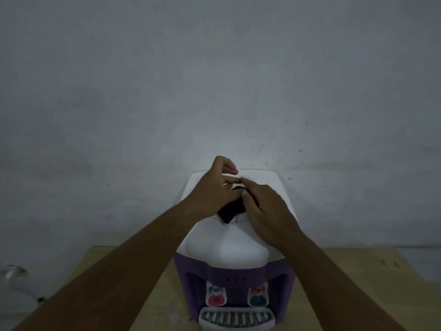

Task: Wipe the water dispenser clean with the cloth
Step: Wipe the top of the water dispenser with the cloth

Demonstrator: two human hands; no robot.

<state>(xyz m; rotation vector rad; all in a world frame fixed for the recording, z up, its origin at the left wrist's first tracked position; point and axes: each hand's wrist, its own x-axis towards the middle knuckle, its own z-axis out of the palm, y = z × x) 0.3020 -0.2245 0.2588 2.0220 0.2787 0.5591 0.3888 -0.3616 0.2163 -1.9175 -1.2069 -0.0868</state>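
Cloth (230,211), dark and evidently soft and light, pinched between the curled fingers of left hand (214,187) and right hand (265,206) over the white top of the water dispenser (229,249) standing on a wooden table (358,271); best held bunched as a wad for wiping.

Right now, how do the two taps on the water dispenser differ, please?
The red tap has a red disc, the blue tap a blue one. The red tap sits on the left, the blue tap on the right. Both are white paddles on the purple front of the water dispenser, above the drip grille.
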